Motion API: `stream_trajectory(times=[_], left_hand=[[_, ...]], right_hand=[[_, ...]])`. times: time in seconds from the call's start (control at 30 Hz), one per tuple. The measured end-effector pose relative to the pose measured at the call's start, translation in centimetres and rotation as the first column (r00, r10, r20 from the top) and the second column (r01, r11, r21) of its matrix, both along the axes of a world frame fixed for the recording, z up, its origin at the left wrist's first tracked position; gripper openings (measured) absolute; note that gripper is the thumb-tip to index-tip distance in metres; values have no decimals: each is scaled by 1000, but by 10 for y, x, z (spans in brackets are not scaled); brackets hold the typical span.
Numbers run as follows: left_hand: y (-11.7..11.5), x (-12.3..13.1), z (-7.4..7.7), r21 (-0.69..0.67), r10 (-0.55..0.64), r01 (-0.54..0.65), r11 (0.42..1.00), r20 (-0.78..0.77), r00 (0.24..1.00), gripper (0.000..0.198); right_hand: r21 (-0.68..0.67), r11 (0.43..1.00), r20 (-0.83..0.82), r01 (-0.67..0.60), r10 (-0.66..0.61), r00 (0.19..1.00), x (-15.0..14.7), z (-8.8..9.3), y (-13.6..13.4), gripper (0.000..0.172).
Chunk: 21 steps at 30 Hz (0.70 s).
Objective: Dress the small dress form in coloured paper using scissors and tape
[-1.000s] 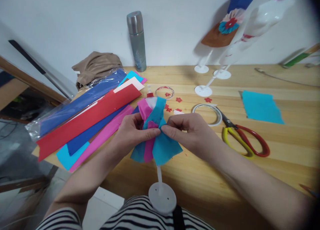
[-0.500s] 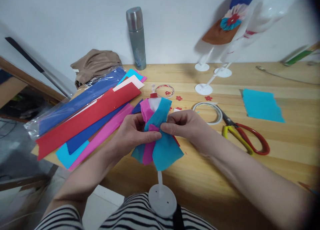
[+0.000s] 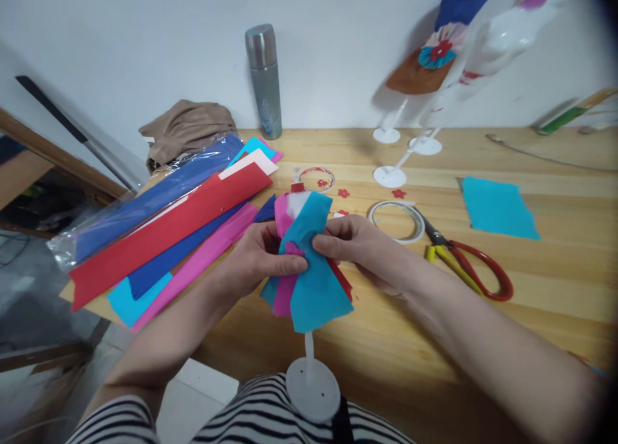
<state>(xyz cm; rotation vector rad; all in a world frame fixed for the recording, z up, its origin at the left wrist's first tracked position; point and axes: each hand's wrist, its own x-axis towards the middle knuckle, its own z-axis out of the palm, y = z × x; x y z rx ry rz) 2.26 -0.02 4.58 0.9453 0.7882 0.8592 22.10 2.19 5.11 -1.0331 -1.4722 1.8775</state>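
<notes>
A small white dress form on a stand (image 3: 313, 386) is held between my hands, its round base against my striped shirt. Blue crepe paper (image 3: 321, 289) crosses its front over a pink strip (image 3: 286, 293), and some red shows at the right side. My left hand (image 3: 265, 254) is closed round the form's left side, thumb pressed on the paper at the waist. My right hand (image 3: 345, 238) pinches the blue paper at the right of the waist, fingertips partly hidden behind it.
Paper strips, a red one (image 3: 168, 231) on top, lie at left beside brown cloth (image 3: 190, 129). A flask (image 3: 264, 83) stands at the wall. Right of my hands are a tape roll (image 3: 374, 219), scissors (image 3: 449, 244), a blue paper piece (image 3: 499, 209) and white stands (image 3: 390, 176).
My hands stay on the dress form, which turns slightly; the blue paper's lower flap shifts and more red shows at right. The camera view has shifted a little.
</notes>
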Motion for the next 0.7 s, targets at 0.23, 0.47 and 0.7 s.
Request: stream_trajectory(times=[0.23,0.47,0.7], left_hand=[[3,-2,0,-35,18,-19,999,-40,999,41],[9,-10,-12,-31,38,-38,999,11,999,43],[12,-13,-15,-16,33,-32,999,54,998,41]], right_hand=[[227,974,70,5,-22,997,19,16,4,58],[334,937,371,-102,-31,928,16,21,0,34],[301,947,408,-109,-25,913,11,24,-11,17]])
